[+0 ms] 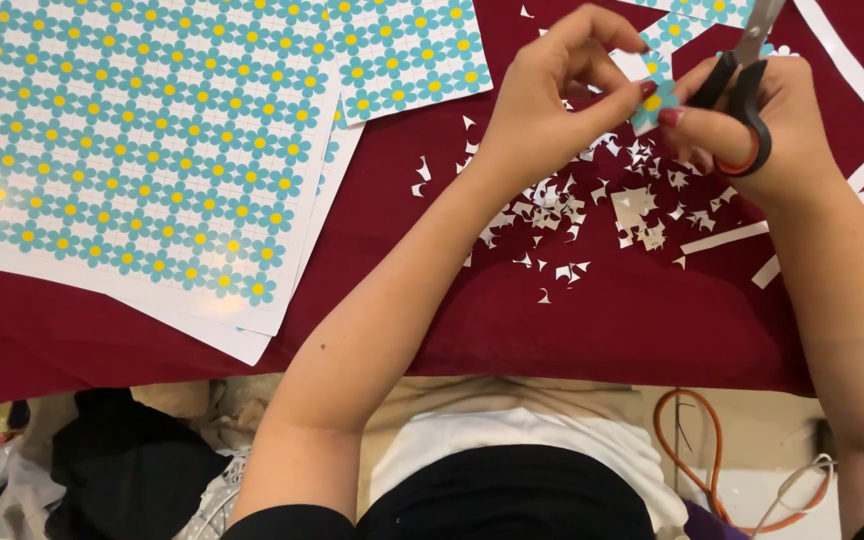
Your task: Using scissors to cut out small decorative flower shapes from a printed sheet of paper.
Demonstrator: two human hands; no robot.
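My left hand (552, 95) pinches a small paper strip of blue flowers with yellow centres (655, 95) between thumb and fingers. My right hand (752, 125) holds black-handled scissors with an orange rim (742, 90), fingers through the loops, blades pointing up beside the paper piece. Both hands hover over a dark red tablecloth (552, 320). Many tiny white paper scraps (572, 210) lie on the cloth under the hands.
Large sheets printed with blue-and-yellow flowers (142, 140) lie stacked at the left; another sheet (412, 50) sits at the top centre. White paper strips (852, 80) lie at the right. Below the table edge are an orange cable (692, 450) and dark bags (122, 470).
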